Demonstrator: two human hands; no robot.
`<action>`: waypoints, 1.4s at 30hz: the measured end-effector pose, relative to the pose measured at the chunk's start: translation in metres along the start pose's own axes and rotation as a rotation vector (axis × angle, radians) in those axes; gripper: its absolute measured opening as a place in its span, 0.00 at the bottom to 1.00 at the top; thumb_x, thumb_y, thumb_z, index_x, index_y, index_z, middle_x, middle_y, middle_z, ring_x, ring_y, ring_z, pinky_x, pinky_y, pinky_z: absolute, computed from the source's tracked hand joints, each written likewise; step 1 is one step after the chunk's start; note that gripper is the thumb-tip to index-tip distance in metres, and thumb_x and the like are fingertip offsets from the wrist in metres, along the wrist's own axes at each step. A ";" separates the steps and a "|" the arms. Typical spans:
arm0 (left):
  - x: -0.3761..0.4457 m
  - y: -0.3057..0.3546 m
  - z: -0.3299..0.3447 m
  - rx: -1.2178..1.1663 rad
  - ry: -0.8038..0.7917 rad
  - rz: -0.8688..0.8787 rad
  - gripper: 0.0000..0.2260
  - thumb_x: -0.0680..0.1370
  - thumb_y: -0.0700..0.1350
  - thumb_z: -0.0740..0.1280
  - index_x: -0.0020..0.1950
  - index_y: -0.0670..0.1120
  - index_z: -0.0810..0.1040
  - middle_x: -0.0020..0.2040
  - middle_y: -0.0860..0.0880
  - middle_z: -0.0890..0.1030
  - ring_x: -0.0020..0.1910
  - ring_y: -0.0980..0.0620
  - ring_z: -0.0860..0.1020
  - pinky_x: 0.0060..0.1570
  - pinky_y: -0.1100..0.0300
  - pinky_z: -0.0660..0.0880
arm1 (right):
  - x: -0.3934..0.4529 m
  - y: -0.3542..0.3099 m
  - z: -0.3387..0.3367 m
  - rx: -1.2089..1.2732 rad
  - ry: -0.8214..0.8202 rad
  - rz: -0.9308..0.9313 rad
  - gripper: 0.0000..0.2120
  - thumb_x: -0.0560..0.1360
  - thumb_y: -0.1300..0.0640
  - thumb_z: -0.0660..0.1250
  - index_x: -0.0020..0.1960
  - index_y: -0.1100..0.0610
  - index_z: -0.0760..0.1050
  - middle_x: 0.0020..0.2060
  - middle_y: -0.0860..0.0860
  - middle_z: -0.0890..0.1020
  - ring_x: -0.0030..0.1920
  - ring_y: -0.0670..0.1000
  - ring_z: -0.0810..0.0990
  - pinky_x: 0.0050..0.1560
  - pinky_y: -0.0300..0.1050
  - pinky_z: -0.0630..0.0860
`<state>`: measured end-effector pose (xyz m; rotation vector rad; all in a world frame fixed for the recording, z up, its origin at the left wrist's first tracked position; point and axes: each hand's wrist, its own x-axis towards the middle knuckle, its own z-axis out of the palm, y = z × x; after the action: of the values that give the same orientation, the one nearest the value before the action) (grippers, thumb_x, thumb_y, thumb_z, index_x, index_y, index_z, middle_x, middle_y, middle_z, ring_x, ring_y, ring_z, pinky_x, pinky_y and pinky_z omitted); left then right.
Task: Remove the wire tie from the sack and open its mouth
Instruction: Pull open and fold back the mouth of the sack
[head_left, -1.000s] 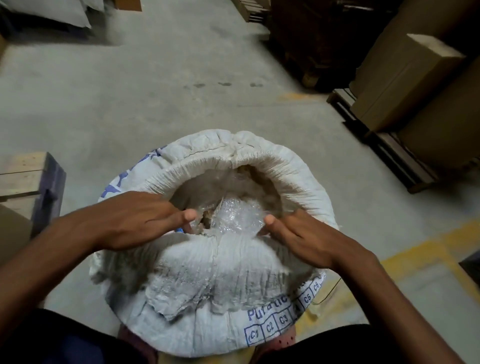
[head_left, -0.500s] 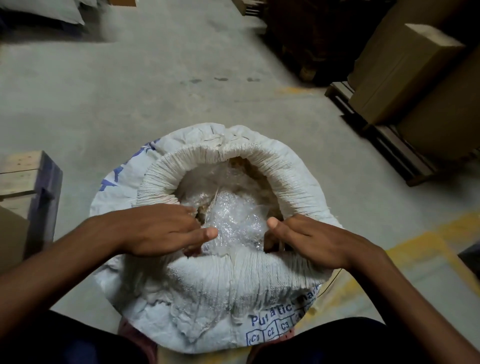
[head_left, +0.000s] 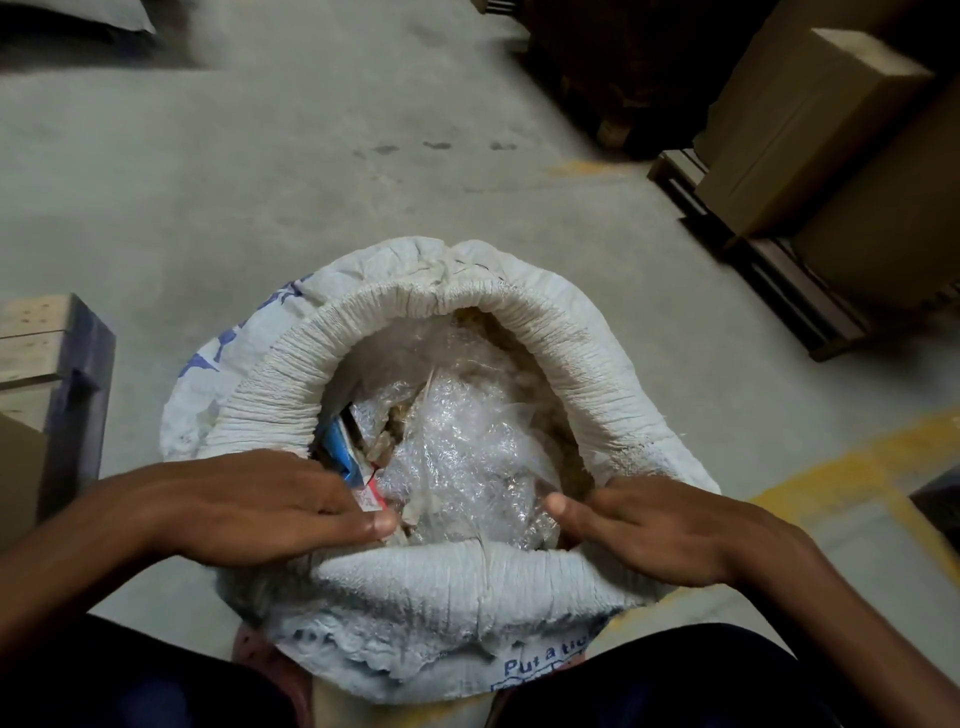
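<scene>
Now | sack (head_left: 452, 587) white, woven | rim rolled down | mouth open

White woven sack (head_left: 457, 587) upright on the floor, blue print on its sides. Mouth open wide, rim rolled down into a thick ribbed collar. Inside: crumpled clear plastic liner (head_left: 462, 447); a blue-and-red packet (head_left: 353, 467) at 9 o'clock. Wire tie not discernible.

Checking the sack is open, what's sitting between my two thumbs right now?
In the head view, crumpled clear plastic wrap inside the sack fills the gap between left hand and right hand.
</scene>
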<state>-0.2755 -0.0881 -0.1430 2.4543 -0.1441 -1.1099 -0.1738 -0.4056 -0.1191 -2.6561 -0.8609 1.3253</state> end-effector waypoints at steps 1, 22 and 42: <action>0.002 0.000 0.001 -0.014 -0.002 -0.025 0.47 0.60 0.89 0.39 0.41 0.48 0.71 0.40 0.50 0.75 0.39 0.56 0.74 0.48 0.61 0.70 | 0.002 0.002 0.001 0.009 -0.003 0.002 0.41 0.72 0.22 0.37 0.47 0.48 0.80 0.49 0.48 0.81 0.55 0.48 0.79 0.62 0.47 0.71; 0.077 0.000 -0.063 -0.702 1.187 0.206 0.24 0.84 0.62 0.57 0.70 0.49 0.78 0.65 0.54 0.79 0.61 0.57 0.77 0.66 0.50 0.75 | 0.115 -0.050 -0.049 0.885 1.182 -0.250 0.31 0.84 0.37 0.42 0.67 0.49 0.78 0.65 0.45 0.82 0.66 0.43 0.78 0.72 0.42 0.70; 0.076 -0.042 -0.106 -0.170 1.039 -0.021 0.38 0.80 0.63 0.69 0.85 0.67 0.52 0.79 0.41 0.68 0.77 0.38 0.71 0.72 0.41 0.70 | 0.115 -0.011 -0.109 0.109 0.914 -0.273 0.26 0.85 0.36 0.45 0.82 0.31 0.45 0.81 0.47 0.64 0.82 0.51 0.62 0.80 0.61 0.62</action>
<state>-0.1502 -0.0341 -0.1518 2.5390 0.2823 0.2321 -0.0421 -0.3173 -0.1299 -2.4898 -0.8900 0.0379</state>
